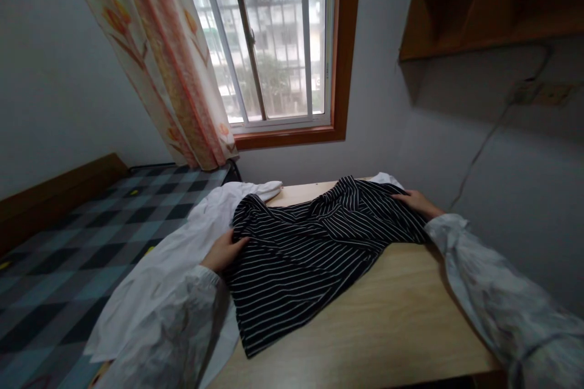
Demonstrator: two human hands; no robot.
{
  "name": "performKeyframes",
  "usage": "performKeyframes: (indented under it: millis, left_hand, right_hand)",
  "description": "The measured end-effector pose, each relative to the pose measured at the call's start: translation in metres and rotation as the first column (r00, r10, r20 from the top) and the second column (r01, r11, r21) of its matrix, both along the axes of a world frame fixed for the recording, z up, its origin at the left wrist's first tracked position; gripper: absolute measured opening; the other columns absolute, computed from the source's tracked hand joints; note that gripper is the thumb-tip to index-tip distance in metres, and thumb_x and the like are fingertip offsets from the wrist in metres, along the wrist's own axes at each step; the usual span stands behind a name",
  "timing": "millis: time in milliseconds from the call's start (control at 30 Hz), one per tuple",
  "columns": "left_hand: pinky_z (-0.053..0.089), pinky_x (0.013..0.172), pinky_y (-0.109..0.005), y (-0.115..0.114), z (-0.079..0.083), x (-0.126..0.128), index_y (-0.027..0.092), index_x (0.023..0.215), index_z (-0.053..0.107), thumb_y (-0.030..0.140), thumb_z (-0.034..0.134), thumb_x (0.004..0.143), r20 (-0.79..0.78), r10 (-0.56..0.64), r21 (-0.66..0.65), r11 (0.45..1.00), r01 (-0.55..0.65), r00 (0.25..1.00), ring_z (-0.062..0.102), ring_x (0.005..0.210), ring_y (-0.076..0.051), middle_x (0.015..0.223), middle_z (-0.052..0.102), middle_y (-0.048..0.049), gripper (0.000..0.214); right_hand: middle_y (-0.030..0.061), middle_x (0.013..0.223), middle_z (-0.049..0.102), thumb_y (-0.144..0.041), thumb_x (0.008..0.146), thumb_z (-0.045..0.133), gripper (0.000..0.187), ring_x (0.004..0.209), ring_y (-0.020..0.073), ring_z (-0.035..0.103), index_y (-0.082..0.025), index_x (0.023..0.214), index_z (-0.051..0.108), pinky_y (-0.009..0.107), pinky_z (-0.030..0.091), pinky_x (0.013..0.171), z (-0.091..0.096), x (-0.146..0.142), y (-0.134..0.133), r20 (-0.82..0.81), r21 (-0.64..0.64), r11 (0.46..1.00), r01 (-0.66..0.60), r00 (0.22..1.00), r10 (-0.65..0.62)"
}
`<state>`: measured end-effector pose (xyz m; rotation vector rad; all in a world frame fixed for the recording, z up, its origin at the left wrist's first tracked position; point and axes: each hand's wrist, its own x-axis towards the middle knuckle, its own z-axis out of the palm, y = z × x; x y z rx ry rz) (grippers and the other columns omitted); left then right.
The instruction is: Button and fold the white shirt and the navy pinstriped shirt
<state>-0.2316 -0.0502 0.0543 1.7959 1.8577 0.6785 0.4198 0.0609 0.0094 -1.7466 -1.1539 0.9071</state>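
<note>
A black shirt with thin white stripes [301,249] lies spread and rumpled on a light wooden table [378,322]. My left hand [223,250] pinches its left edge, fingers closed on the cloth. My right hand [416,202] rests on the shirt's far right edge with the fingers curled onto the fabric. A white garment [177,255] lies under and to the left of the striped shirt, hanging off the table's left side. Both my arms wear pale, loose sleeves.
A bed with a blue and black checked cover [68,255] stands to the left. Behind the table is a window [274,36] with a flowered curtain [168,55]. A wooden shelf [493,6] hangs on the right wall above a cable and socket [524,94].
</note>
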Motion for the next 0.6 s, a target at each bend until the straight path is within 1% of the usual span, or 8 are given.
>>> performKeyframes:
  millis: [100,167,233,300,367,433,533,600]
  left_hand:
    - [0.062,0.095,-0.049,0.003,0.003,-0.009,0.016,0.108,0.074,0.087,0.068,0.069,0.215,0.051,0.000,0.999,-0.052,0.975,0.076,0.109,-0.039,0.111,0.083,-0.0156,0.081]
    - [0.063,0.093,-0.047,0.002,0.007,-0.011,0.016,0.107,0.074,0.086,0.067,0.072,0.237,0.083,0.014,0.996,-0.088,0.968,0.077,0.107,-0.038,0.110,0.083,-0.0148,0.079]
    - [0.062,0.092,-0.043,0.000,0.014,-0.011,0.017,0.104,0.075,0.080,0.065,0.077,0.168,0.098,0.055,0.993,-0.108,0.981,0.077,0.105,-0.036,0.107,0.083,-0.0129,0.070]
    - [0.061,0.092,-0.041,-0.002,0.023,-0.010,0.019,0.102,0.076,0.073,0.062,0.083,0.027,0.126,0.111,0.986,-0.128,0.992,0.076,0.105,-0.035,0.106,0.083,-0.0113,0.060]
    - [0.059,0.093,-0.040,-0.003,0.032,-0.009,0.021,0.102,0.076,0.069,0.058,0.087,-0.123,0.170,0.153,0.977,-0.150,0.978,0.076,0.108,-0.035,0.107,0.083,-0.0109,0.054]
    - [0.058,0.093,-0.040,-0.003,0.039,-0.009,0.022,0.105,0.077,0.068,0.053,0.091,-0.221,0.200,0.176,0.971,-0.162,0.955,0.075,0.110,-0.035,0.109,0.083,-0.0111,0.053]
    - [0.057,0.094,-0.038,0.001,0.044,-0.013,0.023,0.109,0.078,0.068,0.048,0.094,-0.285,0.207,0.194,0.969,-0.155,0.936,0.075,0.110,-0.035,0.112,0.082,-0.0113,0.056]
    - [0.056,0.094,-0.038,0.004,0.043,-0.015,0.023,0.109,0.079,0.067,0.046,0.095,-0.299,0.194,0.187,0.972,-0.143,0.934,0.075,0.109,-0.034,0.114,0.082,-0.0113,0.057]
  right_hand:
    - [0.0112,0.084,0.083,-0.032,0.085,0.086,0.022,0.077,0.0253,0.078,-0.013,0.094,0.081,0.035,0.065,0.074,0.002,0.001,-0.009,-0.057,-0.023,0.999,-0.025,0.998,0.024]
    - [0.0127,0.083,0.083,-0.032,0.081,0.090,0.021,0.075,0.0266,0.079,-0.015,0.091,0.081,0.034,0.066,0.069,0.005,-0.001,-0.016,-0.121,-0.069,0.996,-0.063,0.991,0.054]
    - [0.0132,0.083,0.083,-0.028,0.078,0.092,0.019,0.075,0.0275,0.080,-0.017,0.087,0.081,0.034,0.067,0.067,0.008,-0.002,-0.023,-0.176,-0.107,0.989,-0.100,0.981,0.080]
    - [0.0131,0.085,0.084,-0.025,0.076,0.094,0.019,0.075,0.0270,0.080,-0.017,0.087,0.080,0.034,0.068,0.067,0.009,-0.004,-0.029,-0.214,-0.123,0.985,-0.123,0.972,0.094]
    - [0.0137,0.091,0.085,-0.026,0.075,0.095,0.026,0.079,0.0270,0.081,-0.017,0.093,0.079,0.035,0.069,0.071,0.008,-0.006,-0.035,-0.283,-0.145,0.977,-0.158,0.953,0.112]
    - [0.0150,0.097,0.085,-0.030,0.072,0.098,0.036,0.084,0.0284,0.082,-0.016,0.100,0.079,0.039,0.070,0.076,0.006,-0.009,-0.040,-0.354,-0.180,0.959,-0.217,0.924,0.143]
    - [0.0156,0.100,0.085,-0.028,0.065,0.103,0.048,0.087,0.0304,0.083,-0.016,0.105,0.079,0.042,0.071,0.079,0.005,-0.011,-0.047,-0.384,-0.214,0.930,-0.300,0.901,0.202]
    - [0.0150,0.099,0.085,-0.025,0.064,0.102,0.047,0.086,0.0305,0.082,-0.016,0.105,0.080,0.042,0.071,0.078,0.006,-0.009,-0.050,-0.371,-0.174,0.939,-0.298,0.903,0.218]
